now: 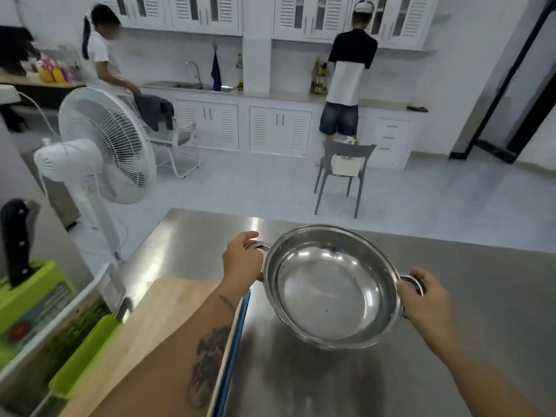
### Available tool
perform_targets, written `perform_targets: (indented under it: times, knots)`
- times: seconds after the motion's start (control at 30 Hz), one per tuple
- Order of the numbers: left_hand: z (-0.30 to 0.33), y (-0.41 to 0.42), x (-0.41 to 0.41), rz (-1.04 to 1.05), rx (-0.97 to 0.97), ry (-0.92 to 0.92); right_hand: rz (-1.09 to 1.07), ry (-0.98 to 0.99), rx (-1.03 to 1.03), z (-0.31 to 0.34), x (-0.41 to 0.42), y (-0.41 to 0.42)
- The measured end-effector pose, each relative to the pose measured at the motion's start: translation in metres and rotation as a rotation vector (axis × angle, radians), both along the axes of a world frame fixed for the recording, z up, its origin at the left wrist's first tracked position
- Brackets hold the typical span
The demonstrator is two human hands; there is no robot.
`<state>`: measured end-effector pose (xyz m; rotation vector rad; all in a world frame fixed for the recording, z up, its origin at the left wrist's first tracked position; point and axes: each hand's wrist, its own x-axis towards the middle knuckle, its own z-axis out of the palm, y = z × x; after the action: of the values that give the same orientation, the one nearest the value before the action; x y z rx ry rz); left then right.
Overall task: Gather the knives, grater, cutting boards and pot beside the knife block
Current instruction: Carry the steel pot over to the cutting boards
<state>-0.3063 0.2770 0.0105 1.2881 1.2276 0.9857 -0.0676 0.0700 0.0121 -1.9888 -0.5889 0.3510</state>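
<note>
- Steel counter fills the foreground of the head view; white cabinets and two people stand far behind.
- Left hand and right hand each curl round a loop handle of the pot, held tilted above the counter.
- Wooden cutting board lies left, over a blue board.
- Green knife block holds a black-handled knife; a white fan stands behind.
- No writing is readable.

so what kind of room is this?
Likely a kitchen: sink with tap under louvred wall cabinets, a steel worktop, and both hands holding a steel pot.
</note>
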Motion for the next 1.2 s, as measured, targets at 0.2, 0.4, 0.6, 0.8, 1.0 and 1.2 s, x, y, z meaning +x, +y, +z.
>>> perform_targets:
  times: [0.2, 0.4, 0.6, 0.8, 1.0, 1.2]
  knots:
    - [0.008, 0.101, -0.053, 0.062, 0.058, 0.108, 0.139, 0.110, 0.003, 0.002, -0.035, 0.105]
    - [-0.008, 0.181, -0.104, 0.139, 0.095, 0.177, 0.196, 0.098, -0.019, -0.013, -0.077, 0.199]
    - [-0.036, 0.225, -0.128, 0.377, 0.008, 0.260, 0.233, 0.028, -0.025, -0.031, -0.115, 0.256]
    - [-0.065, 0.242, -0.133, 0.448, 0.015, 0.312, 0.285, 0.052, -0.084, -0.041, -0.121, 0.284]
    - [-0.081, 0.253, -0.131, 0.449, 0.012, 0.324, 0.266, 0.054, -0.152, -0.060, -0.119, 0.300]
    - [-0.087, 0.269, -0.135, 0.353, 0.042, 0.397, 0.257, 0.051, -0.151, -0.074, -0.125, 0.313]
